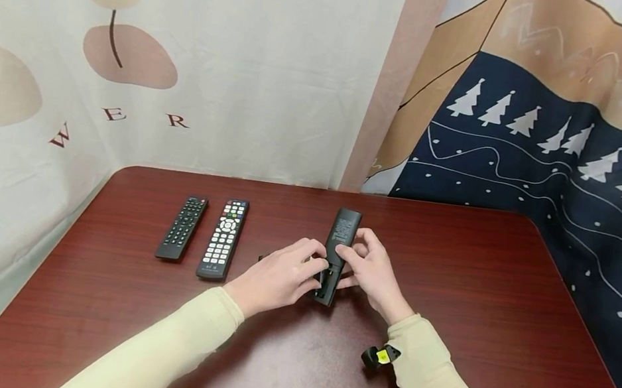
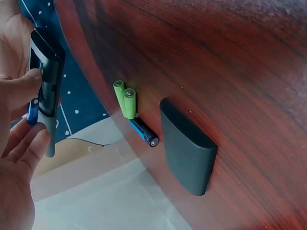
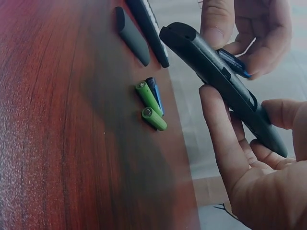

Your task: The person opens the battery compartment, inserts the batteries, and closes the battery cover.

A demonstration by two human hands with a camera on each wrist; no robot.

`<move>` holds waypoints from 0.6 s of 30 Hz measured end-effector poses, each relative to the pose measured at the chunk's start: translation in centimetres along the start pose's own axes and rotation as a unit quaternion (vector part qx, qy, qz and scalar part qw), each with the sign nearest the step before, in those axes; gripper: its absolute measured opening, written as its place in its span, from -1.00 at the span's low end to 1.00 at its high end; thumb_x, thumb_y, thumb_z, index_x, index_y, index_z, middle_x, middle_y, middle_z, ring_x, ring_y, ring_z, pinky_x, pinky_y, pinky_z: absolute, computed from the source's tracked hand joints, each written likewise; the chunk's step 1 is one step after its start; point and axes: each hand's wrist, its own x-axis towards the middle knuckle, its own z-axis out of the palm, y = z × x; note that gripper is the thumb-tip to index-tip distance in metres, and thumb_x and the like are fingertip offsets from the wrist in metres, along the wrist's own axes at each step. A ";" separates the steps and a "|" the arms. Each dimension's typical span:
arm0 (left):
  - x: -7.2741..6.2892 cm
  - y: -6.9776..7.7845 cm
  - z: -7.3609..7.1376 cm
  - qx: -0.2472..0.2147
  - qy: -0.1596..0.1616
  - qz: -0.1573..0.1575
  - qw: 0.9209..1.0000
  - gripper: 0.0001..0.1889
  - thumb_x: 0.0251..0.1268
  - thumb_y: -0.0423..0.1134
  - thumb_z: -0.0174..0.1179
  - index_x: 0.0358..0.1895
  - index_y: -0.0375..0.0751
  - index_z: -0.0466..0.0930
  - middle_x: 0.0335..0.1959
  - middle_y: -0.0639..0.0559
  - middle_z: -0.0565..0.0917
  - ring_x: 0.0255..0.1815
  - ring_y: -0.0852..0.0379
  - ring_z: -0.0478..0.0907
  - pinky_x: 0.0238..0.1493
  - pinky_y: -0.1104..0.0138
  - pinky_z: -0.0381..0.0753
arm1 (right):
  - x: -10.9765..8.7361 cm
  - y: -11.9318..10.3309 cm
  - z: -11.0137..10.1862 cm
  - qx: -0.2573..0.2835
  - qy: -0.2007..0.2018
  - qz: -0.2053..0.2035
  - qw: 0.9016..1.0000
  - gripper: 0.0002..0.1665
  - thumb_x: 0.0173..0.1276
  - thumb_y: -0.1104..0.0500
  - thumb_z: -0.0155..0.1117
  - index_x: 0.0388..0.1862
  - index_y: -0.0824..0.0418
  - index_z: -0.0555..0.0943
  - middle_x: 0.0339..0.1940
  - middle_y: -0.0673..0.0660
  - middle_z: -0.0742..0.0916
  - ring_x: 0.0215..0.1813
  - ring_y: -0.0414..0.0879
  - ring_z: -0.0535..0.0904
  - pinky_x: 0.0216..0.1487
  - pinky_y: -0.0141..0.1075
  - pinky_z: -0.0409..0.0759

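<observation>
My right hand (image 1: 376, 276) holds a black remote control (image 1: 344, 229) tilted, its back towards me and its battery compartment at the lower end. At that compartment, my left hand (image 1: 282, 275) pinches a dark battery with a blue end (image 3: 233, 62) between thumb and fingers. The left wrist view shows its blue part (image 2: 33, 111) at the remote's side. On the table lie two green batteries (image 2: 129, 103), touching each other, and a blue-and-black battery (image 2: 144, 132) beside them. A black battery cover (image 2: 184, 148) rests near these; in the head view the left hand mostly hides it.
Two more remotes lie to the left on the brown table (image 1: 470, 298): a smaller black one (image 1: 182, 228) and a larger one with white buttons (image 1: 223, 239). A black wrist device with a yellow label (image 1: 381, 356) sits at the right cuff. Printed curtains (image 1: 281, 69) hang behind.
</observation>
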 end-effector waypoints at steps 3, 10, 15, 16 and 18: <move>0.0 0.0 0.0 -0.005 -0.001 0.005 1.000 -0.77 0.17 -0.39 0.50 -0.17 -0.22 0.64 -0.01 -0.04 0.57 -0.04 0.08 0.55 -0.05 0.39 0.64 | 0.0 -0.1 0.1 0.000 0.000 -0.001 1.000 -0.60 0.54 0.28 0.18 0.26 0.30 0.34 -0.09 0.33 0.72 -0.38 -0.01 0.76 -0.40 -0.05 0.78; 0.0 0.1 0.0 -0.023 -0.009 0.009 1.000 -0.77 0.16 -0.44 0.49 -0.15 -0.20 0.67 0.01 -0.05 0.57 -0.03 0.08 0.56 -0.05 0.42 0.64 | -0.1 -0.2 0.1 0.005 0.000 -0.001 1.000 -0.61 0.55 0.28 0.17 0.26 0.30 0.34 -0.11 0.30 0.72 -0.38 -0.03 0.75 -0.39 -0.06 0.78; 0.1 0.2 -0.1 -0.022 -0.010 0.016 1.000 -0.78 0.16 -0.49 0.47 -0.19 -0.21 0.68 0.01 -0.05 0.58 0.00 0.06 0.58 -0.05 0.42 0.64 | -0.2 -0.4 0.1 -0.002 0.004 -0.002 1.000 -0.61 0.55 0.27 0.17 0.26 0.29 0.34 -0.08 0.34 0.71 -0.37 -0.02 0.75 -0.38 -0.06 0.78; 0.1 0.2 -0.1 -0.020 -0.010 0.018 1.000 -0.78 0.16 -0.50 0.47 -0.19 -0.21 0.68 0.01 -0.05 0.58 0.00 0.06 0.58 -0.05 0.42 0.64 | -0.2 -0.4 0.1 -0.003 0.004 -0.002 1.000 -0.61 0.55 0.27 0.17 0.26 0.29 0.34 -0.08 0.35 0.71 -0.37 -0.02 0.75 -0.38 -0.06 0.78; 0.1 0.2 -0.1 -0.018 -0.011 0.021 1.000 -0.79 0.17 -0.53 0.45 -0.19 -0.21 0.68 0.01 -0.05 0.59 0.01 0.06 0.58 -0.04 0.40 0.65 | -0.2 -0.4 0.1 -0.004 0.004 -0.003 1.000 -0.60 0.56 0.27 0.17 0.27 0.29 0.34 -0.06 0.37 0.71 -0.37 -0.02 0.76 -0.37 -0.06 0.78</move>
